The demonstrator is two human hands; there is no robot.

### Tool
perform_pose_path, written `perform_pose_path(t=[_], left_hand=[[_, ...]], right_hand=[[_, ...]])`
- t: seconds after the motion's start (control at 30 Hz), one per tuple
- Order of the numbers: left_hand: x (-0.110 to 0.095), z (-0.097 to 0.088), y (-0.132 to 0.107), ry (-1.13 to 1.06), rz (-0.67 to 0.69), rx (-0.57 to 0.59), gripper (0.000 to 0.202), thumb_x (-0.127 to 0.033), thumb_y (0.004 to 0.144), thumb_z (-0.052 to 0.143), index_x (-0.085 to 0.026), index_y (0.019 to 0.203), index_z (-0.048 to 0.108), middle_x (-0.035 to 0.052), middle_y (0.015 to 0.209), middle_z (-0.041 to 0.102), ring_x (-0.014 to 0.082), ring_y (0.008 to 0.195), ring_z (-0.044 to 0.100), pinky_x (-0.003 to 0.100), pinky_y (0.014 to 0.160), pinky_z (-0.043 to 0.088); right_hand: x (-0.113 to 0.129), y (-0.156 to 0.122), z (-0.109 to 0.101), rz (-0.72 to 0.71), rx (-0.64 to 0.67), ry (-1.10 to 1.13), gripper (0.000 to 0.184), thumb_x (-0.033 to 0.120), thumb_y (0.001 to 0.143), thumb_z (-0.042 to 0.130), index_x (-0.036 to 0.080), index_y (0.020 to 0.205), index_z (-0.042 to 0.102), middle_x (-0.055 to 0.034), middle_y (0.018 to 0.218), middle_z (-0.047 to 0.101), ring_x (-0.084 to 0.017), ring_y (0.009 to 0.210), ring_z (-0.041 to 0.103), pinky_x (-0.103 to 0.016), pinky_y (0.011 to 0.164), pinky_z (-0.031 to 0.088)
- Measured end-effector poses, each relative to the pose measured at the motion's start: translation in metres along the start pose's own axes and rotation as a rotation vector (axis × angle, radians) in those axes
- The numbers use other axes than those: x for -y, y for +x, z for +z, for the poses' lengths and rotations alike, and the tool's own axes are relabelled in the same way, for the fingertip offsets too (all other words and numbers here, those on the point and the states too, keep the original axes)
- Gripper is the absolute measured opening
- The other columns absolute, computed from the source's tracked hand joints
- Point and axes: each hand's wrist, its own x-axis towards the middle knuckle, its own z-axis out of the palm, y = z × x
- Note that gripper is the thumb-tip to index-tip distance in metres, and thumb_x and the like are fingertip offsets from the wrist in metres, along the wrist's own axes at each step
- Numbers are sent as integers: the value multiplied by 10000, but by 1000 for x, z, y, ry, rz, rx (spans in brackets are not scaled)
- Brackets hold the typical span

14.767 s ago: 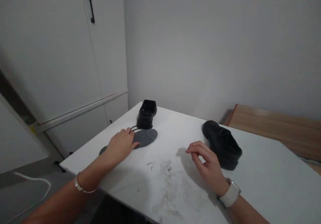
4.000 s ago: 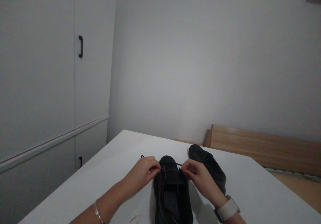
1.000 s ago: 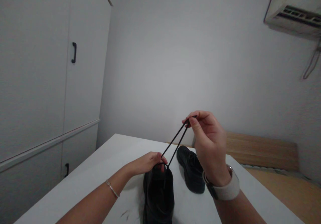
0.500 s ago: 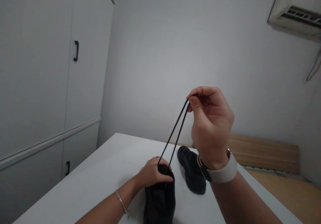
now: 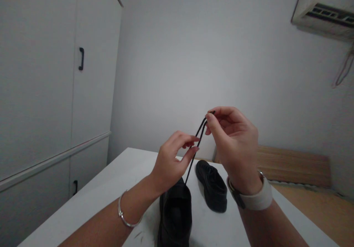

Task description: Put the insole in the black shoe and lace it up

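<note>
Between the thumb and fingertips of my right hand (image 5: 235, 143) the ends of the black shoelace (image 5: 190, 168) are pinched. Two strands slope down from there toward a black shoe (image 5: 177, 217), which stands on the table with its opening facing me. My left hand (image 5: 171, 160) is raised over the front of that shoe, hiding part of it and of one strand. Its thumb and fingertips are parted by a small gap, right beside the strands below my right hand. A second black shoe (image 5: 211, 186) rests to the right, its laces on top.
Both shoes stand on a white table (image 5: 132, 165). A white cabinet (image 5: 94, 73) with black handles lines the left side. Behind the table at right are a wooden board (image 5: 293, 165) and a tan surface (image 5: 312, 206). An air conditioner (image 5: 326, 14) hangs at upper right.
My left hand has left the shoe's tongue area and risen to the laces. My right hand has come down slightly, still pinching the lace ends, and the strands are closer together.
</note>
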Motion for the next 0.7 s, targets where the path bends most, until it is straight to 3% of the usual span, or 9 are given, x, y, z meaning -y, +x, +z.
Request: perform_pose_path(t=[0.17, 0.33, 0.47, 0.63, 0.7], left_hand=[[-24, 6, 32, 46, 65, -49, 43, -144, 880, 641, -160, 840, 648, 16, 787, 643, 137, 707, 581, 252, 692, 481], [-20, 11, 32, 41, 11, -5, 83, -106, 855, 670, -167, 805, 644, -3, 750, 643, 124, 684, 589, 235, 671, 487], [-14, 17, 30, -54, -84, -64, 138, -157, 826, 720, -169, 827, 582, -21, 748, 617, 108, 651, 596, 208, 622, 501], [-15, 21, 31, -10, -71, -66, 45, -150, 878, 631, -168, 842, 612, -1, 784, 658, 112, 688, 610, 221, 668, 501], [-13, 19, 32, -83, -131, -62, 12, -156, 872, 628, -163, 862, 627, 6, 796, 660, 119, 708, 617, 232, 688, 509]], right_hand=[[6, -7, -3, 30, 25, 25, 72, 130, 802, 683, 179, 832, 640, 13, 761, 655, -116, 662, 654, -234, 617, 563], [0, -7, -12, 87, 27, 69, 66, 144, 795, 695, 177, 824, 646, 14, 748, 669, -113, 662, 660, -224, 627, 568], [-5, -8, -14, 152, 36, 134, 62, 163, 793, 699, 170, 819, 643, 11, 731, 680, -108, 652, 661, -215, 621, 562], [-9, -9, -16, 159, 48, 160, 80, 210, 806, 703, 178, 835, 636, 5, 770, 677, -128, 712, 668, -269, 688, 572], [-16, -8, -20, 172, 35, 185, 86, 240, 826, 691, 184, 857, 634, 8, 782, 667, -124, 711, 656, -275, 697, 560]])
